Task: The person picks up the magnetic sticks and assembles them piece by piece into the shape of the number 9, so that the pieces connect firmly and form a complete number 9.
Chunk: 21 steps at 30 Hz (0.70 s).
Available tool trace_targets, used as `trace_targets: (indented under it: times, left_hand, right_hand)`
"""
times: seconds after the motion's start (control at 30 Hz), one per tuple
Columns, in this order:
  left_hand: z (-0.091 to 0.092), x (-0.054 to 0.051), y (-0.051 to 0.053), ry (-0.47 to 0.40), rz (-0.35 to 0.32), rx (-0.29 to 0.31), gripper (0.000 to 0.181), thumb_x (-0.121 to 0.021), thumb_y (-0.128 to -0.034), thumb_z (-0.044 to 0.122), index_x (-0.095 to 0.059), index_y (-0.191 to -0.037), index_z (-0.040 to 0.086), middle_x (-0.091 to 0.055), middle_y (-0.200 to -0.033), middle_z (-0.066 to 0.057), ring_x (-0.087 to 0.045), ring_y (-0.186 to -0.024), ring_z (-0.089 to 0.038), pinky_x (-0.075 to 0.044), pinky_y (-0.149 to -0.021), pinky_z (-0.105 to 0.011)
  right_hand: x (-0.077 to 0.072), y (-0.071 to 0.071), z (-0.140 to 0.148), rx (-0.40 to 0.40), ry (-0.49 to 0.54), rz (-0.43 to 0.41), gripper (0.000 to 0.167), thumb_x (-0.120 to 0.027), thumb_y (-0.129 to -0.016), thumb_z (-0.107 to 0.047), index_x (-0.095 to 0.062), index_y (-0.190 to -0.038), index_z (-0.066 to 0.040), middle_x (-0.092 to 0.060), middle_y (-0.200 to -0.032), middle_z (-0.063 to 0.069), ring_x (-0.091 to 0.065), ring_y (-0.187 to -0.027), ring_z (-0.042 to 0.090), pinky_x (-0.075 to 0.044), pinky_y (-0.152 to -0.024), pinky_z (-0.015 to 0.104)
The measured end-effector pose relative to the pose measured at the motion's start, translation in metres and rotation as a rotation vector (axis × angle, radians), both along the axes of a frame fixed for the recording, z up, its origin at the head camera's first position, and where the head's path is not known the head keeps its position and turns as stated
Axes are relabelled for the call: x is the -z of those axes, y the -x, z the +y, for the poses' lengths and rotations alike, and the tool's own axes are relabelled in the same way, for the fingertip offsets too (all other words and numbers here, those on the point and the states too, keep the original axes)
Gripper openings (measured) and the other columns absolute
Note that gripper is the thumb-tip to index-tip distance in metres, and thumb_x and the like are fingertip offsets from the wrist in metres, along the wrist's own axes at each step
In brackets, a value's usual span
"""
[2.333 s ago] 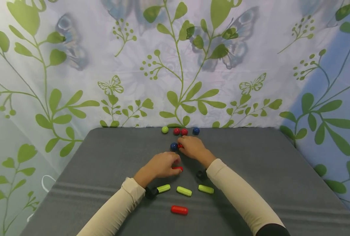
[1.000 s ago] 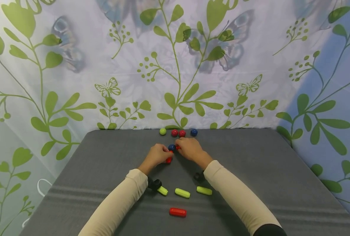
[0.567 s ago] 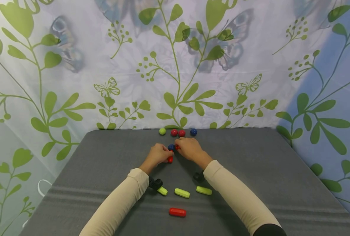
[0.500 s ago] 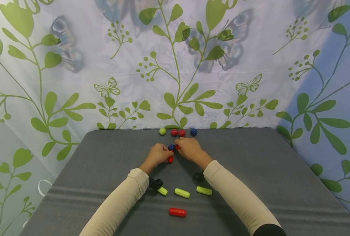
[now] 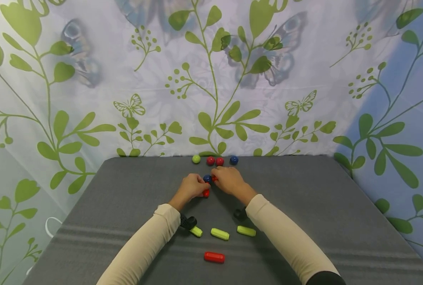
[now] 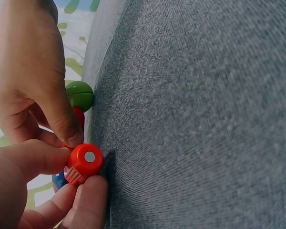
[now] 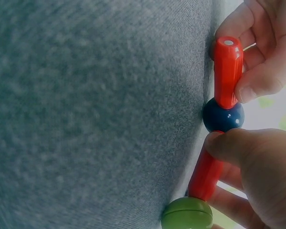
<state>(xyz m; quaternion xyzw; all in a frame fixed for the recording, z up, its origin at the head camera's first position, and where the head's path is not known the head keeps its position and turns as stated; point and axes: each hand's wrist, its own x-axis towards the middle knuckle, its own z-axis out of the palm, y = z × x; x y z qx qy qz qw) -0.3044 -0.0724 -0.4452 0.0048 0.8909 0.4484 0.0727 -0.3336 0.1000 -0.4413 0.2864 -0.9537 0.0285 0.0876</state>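
A red stick (image 7: 227, 71) is pinched between the thumb and fingers of my left hand (image 5: 191, 187), its end touching a blue ball (image 7: 223, 116). On the ball's other side, a second red stick (image 7: 206, 174) is gripped by my right hand (image 5: 230, 180). That stick's far end meets a green ball (image 7: 187, 214), which the right hand hides in the head view. In the left wrist view, the end of the left stick (image 6: 88, 160) faces the camera, showing a silver disc, and the blue ball is mostly covered by fingers.
Along the back edge of the grey table (image 5: 133, 186) lie a yellow-green ball (image 5: 196, 159), two red balls (image 5: 210, 160) and a blue ball (image 5: 234, 160). Nearer the front are three yellow-green sticks (image 5: 220, 234) and a red stick (image 5: 214, 257). A patterned cloth (image 5: 154, 95) hangs behind.
Since the earliest frame, my left hand has moved away from the front with its red stick, which now meets the blue ball. The right hand has stayed beside that ball.
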Motion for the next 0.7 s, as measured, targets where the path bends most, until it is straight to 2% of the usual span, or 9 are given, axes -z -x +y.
trace_targets:
  times: [0.5,0.7]
  left_hand:
    - [-0.0007,0.002,0.0001,-0.012,0.011,0.0,0.017,-0.078,-0.088,0.017,-0.066,-0.085,0.006,-0.067,-0.079,-0.006,-0.066,-0.06,-0.013,-0.053,-0.056,-0.027]
    - [-0.0002,0.003,0.001,-0.037,0.002,-0.008,0.016,-0.077,-0.0887,0.016,-0.066,-0.086,0.005,-0.067,-0.082,-0.007,-0.067,-0.061,-0.014,-0.054,-0.057,-0.028]
  right_hand:
    - [0.0018,0.0008,-0.0002,-0.02,-0.006,0.012,0.011,-0.073,-0.094,-0.02,-0.068,-0.102,-0.014,-0.066,-0.098,0.002,-0.066,-0.091,0.022,-0.052,-0.082,0.043]
    - [0.0006,0.0,-0.0017,-0.119,0.017,0.018,0.031,-0.075,-0.094,-0.018,-0.066,-0.123,-0.017,-0.065,-0.111,0.004,-0.065,-0.093,0.025,-0.053,-0.082,0.044]
